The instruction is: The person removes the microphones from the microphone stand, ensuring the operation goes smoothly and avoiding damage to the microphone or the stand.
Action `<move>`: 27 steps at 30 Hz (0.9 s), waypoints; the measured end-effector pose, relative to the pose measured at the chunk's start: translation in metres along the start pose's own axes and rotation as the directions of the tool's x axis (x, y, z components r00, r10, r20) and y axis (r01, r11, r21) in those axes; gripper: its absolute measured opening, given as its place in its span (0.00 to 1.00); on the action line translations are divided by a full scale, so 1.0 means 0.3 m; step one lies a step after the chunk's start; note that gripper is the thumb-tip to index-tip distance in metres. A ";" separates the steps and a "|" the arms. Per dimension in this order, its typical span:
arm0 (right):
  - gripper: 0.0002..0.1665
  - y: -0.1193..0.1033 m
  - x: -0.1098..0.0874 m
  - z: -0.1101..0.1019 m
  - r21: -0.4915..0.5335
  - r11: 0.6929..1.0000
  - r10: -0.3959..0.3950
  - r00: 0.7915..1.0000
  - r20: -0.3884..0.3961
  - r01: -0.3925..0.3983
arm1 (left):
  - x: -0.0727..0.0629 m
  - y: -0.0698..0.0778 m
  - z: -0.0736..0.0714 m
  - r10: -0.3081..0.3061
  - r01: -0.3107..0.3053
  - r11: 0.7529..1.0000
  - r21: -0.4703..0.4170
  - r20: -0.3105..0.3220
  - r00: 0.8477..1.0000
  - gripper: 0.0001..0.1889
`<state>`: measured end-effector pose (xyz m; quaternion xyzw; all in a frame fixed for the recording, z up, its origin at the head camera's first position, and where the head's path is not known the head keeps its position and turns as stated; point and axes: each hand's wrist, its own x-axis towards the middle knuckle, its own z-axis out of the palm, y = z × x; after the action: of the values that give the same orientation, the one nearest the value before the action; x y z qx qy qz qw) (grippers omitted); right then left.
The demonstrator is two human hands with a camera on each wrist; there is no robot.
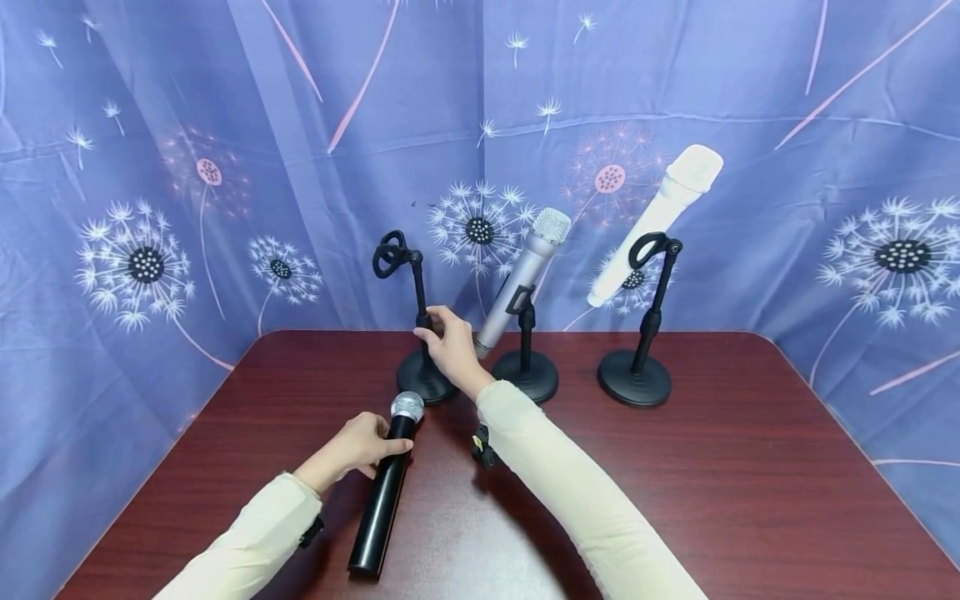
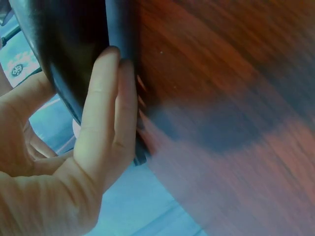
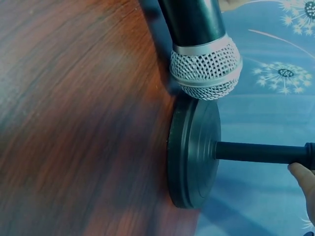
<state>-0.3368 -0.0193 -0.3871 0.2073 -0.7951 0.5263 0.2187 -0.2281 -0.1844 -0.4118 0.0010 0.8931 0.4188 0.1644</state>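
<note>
My left hand (image 1: 352,450) grips a black microphone (image 1: 384,504) just below its silver mesh head, thumb across the top. In the left wrist view, fingers (image 2: 101,98) lie along the dark body. Whether the microphone rests on the table or is slightly raised, I cannot tell. With thumb and fingers, my right hand (image 1: 456,348) pinches the pole of the leftmost black microphone stand (image 1: 420,287), whose clip holds nothing. The right wrist view has the mesh head (image 3: 206,69) close beside the stand's round base (image 3: 197,152), with a fingertip (image 3: 300,172) on the pole.
Right of my hand, a silver microphone (image 1: 517,287) leans in the middle stand (image 1: 527,367). A white microphone (image 1: 652,229) sits in the right stand (image 1: 637,375). All stand near the back of the reddish-brown table (image 1: 712,500), before a blue dandelion-print curtain (image 1: 375,150).
</note>
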 end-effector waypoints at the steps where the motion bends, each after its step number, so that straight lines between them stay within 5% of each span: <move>1: 0.19 0.001 0.000 0.002 -0.006 1.000 -0.005 1.000 0.008 0.005 | 0.002 -0.001 -0.001 0.010 -0.010 1.000 0.001 0.007 1.000 0.26; 27: 0.17 0.016 0.006 0.006 -0.010 0.999 0.036 0.996 0.082 -0.035 | 0.004 0.027 0.011 0.025 -0.021 0.997 0.069 -0.058 0.998 0.25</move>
<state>-0.3411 -0.0195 -0.3903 0.2136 -0.8093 0.5177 0.1773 -0.2295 -0.1767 -0.4081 0.0045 0.9113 0.3896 0.1333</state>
